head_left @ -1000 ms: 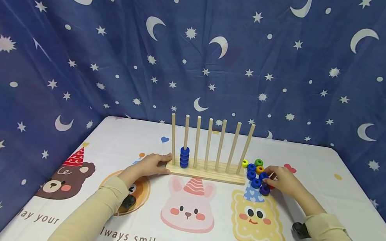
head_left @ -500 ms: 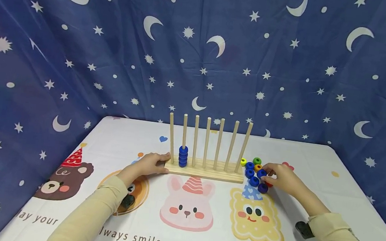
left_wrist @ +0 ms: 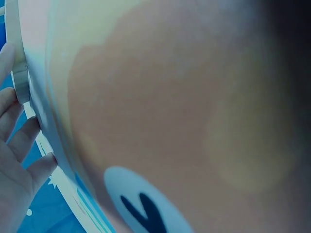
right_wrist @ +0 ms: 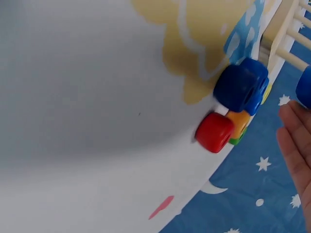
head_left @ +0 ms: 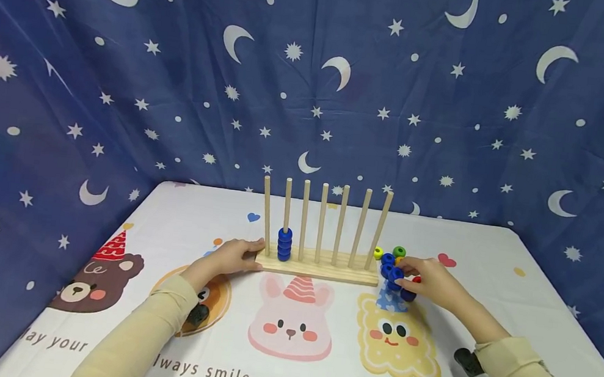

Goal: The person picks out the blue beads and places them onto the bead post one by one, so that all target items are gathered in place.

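Note:
A wooden base (head_left: 321,270) with a row of upright pegs stands on the table. Several blue beads (head_left: 284,245) are stacked on its second peg from the left. My left hand (head_left: 231,256) grips the base's left end, thumb in front; that end (left_wrist: 19,73) also shows at the edge of the left wrist view. To the right of the base, my right hand (head_left: 433,282) pinches a blue bead (head_left: 395,275) over the loose pile. In the right wrist view this bead (right_wrist: 304,88) sits at the fingertips, cut by the frame edge.
Loose beads lie by the base's right end: green (head_left: 399,251), yellow (head_left: 378,253), red (right_wrist: 215,132), orange (right_wrist: 238,122), dark purple (head_left: 408,295) and several blue ones. A printed white cloth (head_left: 293,323) covers the table. Behind hangs a blue star-and-moon curtain (head_left: 267,99).
My right hand has lifted a blue bead from the pile and moved slightly left with it, over the other beads. My left hand stays on the base.

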Demonstrator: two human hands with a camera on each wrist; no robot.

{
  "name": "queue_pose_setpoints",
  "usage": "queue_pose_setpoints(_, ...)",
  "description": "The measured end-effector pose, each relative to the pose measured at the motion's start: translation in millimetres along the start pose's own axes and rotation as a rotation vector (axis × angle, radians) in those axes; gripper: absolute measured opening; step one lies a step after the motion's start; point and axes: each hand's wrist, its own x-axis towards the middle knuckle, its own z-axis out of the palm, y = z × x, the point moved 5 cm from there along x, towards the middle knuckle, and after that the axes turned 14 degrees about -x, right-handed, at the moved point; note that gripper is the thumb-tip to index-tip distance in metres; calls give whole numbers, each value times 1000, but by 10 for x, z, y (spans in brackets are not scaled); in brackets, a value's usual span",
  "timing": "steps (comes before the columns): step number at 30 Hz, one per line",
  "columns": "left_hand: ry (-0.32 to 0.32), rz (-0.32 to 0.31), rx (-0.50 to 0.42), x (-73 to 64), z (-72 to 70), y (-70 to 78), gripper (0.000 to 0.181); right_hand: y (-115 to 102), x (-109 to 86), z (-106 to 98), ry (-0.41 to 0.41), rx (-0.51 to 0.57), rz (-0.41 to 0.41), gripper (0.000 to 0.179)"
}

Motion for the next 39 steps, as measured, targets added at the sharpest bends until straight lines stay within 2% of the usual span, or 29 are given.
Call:
queue_pose_setpoints(12,18,5,2,36,15,-23,64,-177,41,14,27,-33,-47,25)
queue_pose_setpoints(18,0,19,11,56,9,-12,63,-247,45,45,40,8,-48,27)
queue_pose_setpoints(26,-11,-9,-7,6,9,-54,63,-401,78,112,42,66,-41,25)
queue_pose_setpoints(33,-3,15,2,-9,35,-51,64,-524,98,121,54,62,-78,23)
queue_pose_setpoints(39,-5,1,-8,-2,17,-35,63,-618,157,86,77,53,-103,24)
